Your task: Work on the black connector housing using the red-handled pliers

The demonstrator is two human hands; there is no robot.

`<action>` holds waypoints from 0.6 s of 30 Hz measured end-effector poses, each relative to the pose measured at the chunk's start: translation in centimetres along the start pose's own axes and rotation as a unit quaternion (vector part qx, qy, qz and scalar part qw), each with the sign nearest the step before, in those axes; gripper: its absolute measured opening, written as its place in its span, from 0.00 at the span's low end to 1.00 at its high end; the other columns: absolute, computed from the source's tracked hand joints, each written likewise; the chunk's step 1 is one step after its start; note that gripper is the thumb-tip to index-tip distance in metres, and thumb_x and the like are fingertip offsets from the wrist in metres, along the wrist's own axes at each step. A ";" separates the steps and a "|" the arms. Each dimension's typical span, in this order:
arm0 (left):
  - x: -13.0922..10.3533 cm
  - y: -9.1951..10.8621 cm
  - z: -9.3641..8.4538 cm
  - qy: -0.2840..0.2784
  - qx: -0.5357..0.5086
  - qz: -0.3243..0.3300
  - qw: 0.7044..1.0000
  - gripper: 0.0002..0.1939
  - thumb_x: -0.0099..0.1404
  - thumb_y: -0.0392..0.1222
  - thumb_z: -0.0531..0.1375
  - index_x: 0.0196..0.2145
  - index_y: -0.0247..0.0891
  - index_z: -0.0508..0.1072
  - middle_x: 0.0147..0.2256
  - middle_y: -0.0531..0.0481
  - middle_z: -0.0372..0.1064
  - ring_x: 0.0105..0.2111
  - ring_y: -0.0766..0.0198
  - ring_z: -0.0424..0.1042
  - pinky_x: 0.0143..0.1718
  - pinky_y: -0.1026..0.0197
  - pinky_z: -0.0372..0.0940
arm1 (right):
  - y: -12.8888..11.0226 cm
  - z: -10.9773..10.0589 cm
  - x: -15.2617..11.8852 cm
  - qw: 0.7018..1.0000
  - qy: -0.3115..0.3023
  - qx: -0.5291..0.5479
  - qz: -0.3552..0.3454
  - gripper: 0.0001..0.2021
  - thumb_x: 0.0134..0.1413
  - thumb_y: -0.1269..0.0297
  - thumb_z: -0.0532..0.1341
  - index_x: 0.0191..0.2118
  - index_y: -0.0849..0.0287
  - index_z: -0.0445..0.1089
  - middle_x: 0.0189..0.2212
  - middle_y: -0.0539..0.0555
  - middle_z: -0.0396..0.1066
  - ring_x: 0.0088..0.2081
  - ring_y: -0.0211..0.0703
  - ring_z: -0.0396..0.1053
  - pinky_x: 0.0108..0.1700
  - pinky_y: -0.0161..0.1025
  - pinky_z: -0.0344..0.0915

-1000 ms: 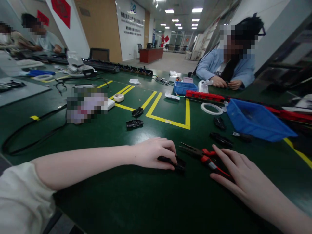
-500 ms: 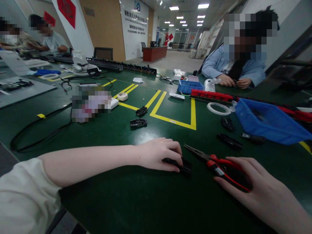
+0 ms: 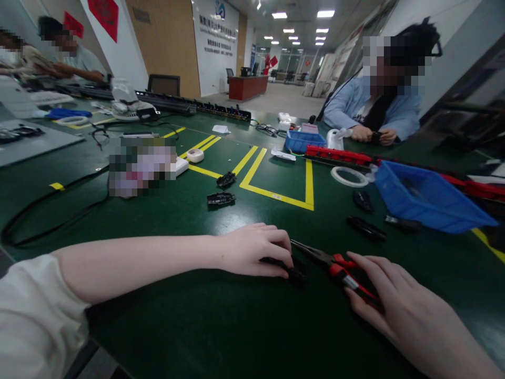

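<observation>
My left hand (image 3: 256, 250) grips a black plastic part (image 3: 298, 272) low over the green table, its fingers curled over the top. Most of that part is hidden under the hand; its right end sticks out. My right hand (image 3: 402, 300) is closed round the red handles of long-nose pliers (image 3: 335, 263). The plier tips point left and lie close beside my left fingers and the black part; whether they touch it I cannot tell. Two small black plastic parts, a nearer one (image 3: 221, 199) and a farther one (image 3: 226, 179), lie beyond my left forearm.
At the right stands a blue bin (image 3: 434, 197), with black parts (image 3: 366, 227) in front of it. Behind are a white ring (image 3: 349, 177), a red strip (image 3: 339, 154) and a smaller blue bin (image 3: 303, 141). A black cable (image 3: 51, 210) loops at the left. A co-worker (image 3: 363, 105) sits opposite.
The pliers and my right hand have moved slightly left, bringing the tips closer to my left fingers. The right hand has closed further round the handles. My left hand still holds the black part.
</observation>
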State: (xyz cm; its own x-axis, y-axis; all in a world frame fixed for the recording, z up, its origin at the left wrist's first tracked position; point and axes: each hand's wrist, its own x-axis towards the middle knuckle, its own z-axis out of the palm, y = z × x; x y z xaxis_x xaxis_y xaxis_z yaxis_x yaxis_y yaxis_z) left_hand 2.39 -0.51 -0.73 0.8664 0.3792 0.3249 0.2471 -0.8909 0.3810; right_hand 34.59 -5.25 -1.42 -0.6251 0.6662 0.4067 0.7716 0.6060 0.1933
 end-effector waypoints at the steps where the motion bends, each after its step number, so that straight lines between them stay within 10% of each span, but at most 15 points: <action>1: 0.0 0.0 0.0 0.002 -0.003 0.000 1.000 0.09 0.71 0.44 0.63 0.46 0.37 0.77 0.47 0.44 0.71 0.44 0.58 0.71 0.44 0.57 0.64 | 0.0 0.1 -0.1 1.000 -0.002 0.009 0.017 0.25 0.66 0.46 0.52 0.56 0.62 0.66 0.43 0.64 0.74 0.38 0.55 0.76 0.32 0.48 0.75; 18: 0.0 -0.1 -0.1 0.020 -0.032 -0.068 0.997 0.06 0.71 0.39 0.62 0.44 0.40 0.77 0.50 0.46 0.72 0.52 0.55 0.70 0.59 0.49 0.58 | -1.2 -1.4 -0.4 0.989 0.094 0.096 0.068 0.28 0.61 0.55 0.62 0.65 0.47 0.59 0.50 0.60 0.71 0.46 0.57 0.74 0.47 0.55 0.73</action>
State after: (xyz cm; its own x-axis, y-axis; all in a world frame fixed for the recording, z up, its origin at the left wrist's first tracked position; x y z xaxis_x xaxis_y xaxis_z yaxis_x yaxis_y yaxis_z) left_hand 2.30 -0.38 -0.68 0.8083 0.5068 0.2996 0.3324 -0.8128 0.4784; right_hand 34.09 -6.88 -0.53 -0.4694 0.6660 0.5798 0.7995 0.5993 -0.0411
